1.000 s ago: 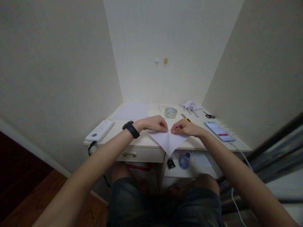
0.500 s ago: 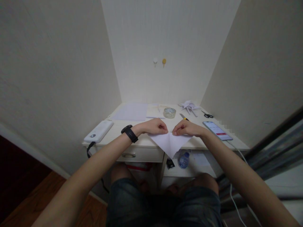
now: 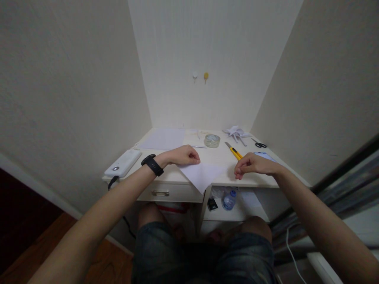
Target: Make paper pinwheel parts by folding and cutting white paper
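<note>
A sheet of white paper [image 3: 203, 176], folded to a triangle with its point toward me, hangs partly over the desk's front edge. My left hand [image 3: 188, 155] is closed in a pinch on its far edge, and a black watch circles that wrist. To the right, my right hand [image 3: 247, 165] hovers apart from the paper, empty, with its fingers loosely bent and open. Just beyond it lies a yellow utility knife [image 3: 233, 151] with its blade out. The right forearm and hand partly cover a phone [image 3: 265, 156].
On the white desk [image 3: 166, 174] are a roll of clear tape [image 3: 212, 141], flat paper [image 3: 164, 138], a folded paper star-like shape [image 3: 236, 133], black scissors [image 3: 260, 145] and a white power bank [image 3: 123, 163]. A bottle [image 3: 229, 200] stands on the shelf below.
My right hand has let go of the paper and moved right, toward the phone. The left hand has shifted slightly left with the paper. More of the utility knife shows.
</note>
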`<state>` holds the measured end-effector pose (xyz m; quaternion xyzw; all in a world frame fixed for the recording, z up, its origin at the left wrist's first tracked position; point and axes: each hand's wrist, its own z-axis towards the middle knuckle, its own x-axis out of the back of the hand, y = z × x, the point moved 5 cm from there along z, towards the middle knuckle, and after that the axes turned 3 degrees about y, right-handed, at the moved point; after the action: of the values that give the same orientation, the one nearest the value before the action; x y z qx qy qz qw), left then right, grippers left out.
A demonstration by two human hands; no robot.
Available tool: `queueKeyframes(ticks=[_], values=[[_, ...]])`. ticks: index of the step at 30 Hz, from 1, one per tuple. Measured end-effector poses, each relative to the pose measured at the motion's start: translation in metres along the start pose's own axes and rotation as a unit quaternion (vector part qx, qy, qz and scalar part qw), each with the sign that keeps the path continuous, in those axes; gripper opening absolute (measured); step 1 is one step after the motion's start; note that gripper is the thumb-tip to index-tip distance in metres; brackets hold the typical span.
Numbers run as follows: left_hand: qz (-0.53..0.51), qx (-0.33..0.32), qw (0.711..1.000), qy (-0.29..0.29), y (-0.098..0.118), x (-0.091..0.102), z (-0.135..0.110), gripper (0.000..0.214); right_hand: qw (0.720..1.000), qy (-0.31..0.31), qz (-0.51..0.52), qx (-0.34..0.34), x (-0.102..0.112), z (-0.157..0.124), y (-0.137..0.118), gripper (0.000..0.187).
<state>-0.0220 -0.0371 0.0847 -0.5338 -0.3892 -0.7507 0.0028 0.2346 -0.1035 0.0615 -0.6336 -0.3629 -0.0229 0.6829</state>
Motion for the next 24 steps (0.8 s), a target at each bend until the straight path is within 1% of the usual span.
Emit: queueKeyframes(ticks=[2,3,4,5,6,7,9,11,12,15,19,22,24], values=[[0.001,0.001,1.000,-0.003,0.001,-0.001,0.001,0.019,0.997,0.072,-0.034,0.022,0.009,0.002,-0.007,0.032],[0.002,-0.001,1.000,-0.004,0.003,-0.003,0.002,0.019,0.992,0.110,-0.056,0.039,0.010,0.005,-0.014,0.033],[0.002,-0.005,1.000,-0.004,0.005,-0.004,0.003,0.020,0.986,0.138,-0.075,0.055,0.008,0.009,-0.021,0.034],[0.003,-0.010,1.000,-0.004,0.007,-0.006,0.004,0.020,0.981,0.153,-0.093,0.072,0.002,0.014,-0.029,0.035],[0.004,-0.015,1.000,-0.005,0.010,-0.007,0.005,0.020,0.979,0.142,-0.117,0.088,-0.007,0.020,-0.036,0.035],[0.004,-0.018,1.000,-0.006,0.012,-0.009,0.006,0.019,0.979,0.113,-0.141,0.098,-0.018,0.027,-0.041,0.035],[0.002,-0.020,1.000,-0.006,0.017,-0.011,0.007,0.019,0.975,0.070,-0.192,0.091,-0.037,0.038,-0.047,0.038],[-0.001,-0.019,1.000,-0.004,0.021,-0.011,0.006,0.018,0.971,0.065,-0.212,0.093,-0.045,0.044,-0.051,0.040],[-0.002,-0.019,1.000,-0.003,0.022,-0.011,0.005,0.019,0.970,0.067,-0.212,0.096,-0.046,0.045,-0.052,0.040],[-0.009,-0.017,1.000,-0.002,0.023,-0.007,0.001,0.020,0.972,0.072,-0.197,0.104,-0.040,0.042,-0.052,0.040],[-0.039,0.006,0.999,-0.011,0.014,-0.002,-0.009,0.016,0.974,0.073,-0.192,0.095,-0.022,0.031,-0.046,0.039],[-0.085,0.050,0.995,-0.032,0.000,0.003,-0.019,0.019,0.979,0.081,-0.169,0.081,-0.006,0.020,-0.039,0.041],[-0.117,0.082,0.989,-0.028,-0.009,0.006,-0.025,0.023,0.983,0.096,-0.139,0.069,0.003,0.014,-0.034,0.043]])
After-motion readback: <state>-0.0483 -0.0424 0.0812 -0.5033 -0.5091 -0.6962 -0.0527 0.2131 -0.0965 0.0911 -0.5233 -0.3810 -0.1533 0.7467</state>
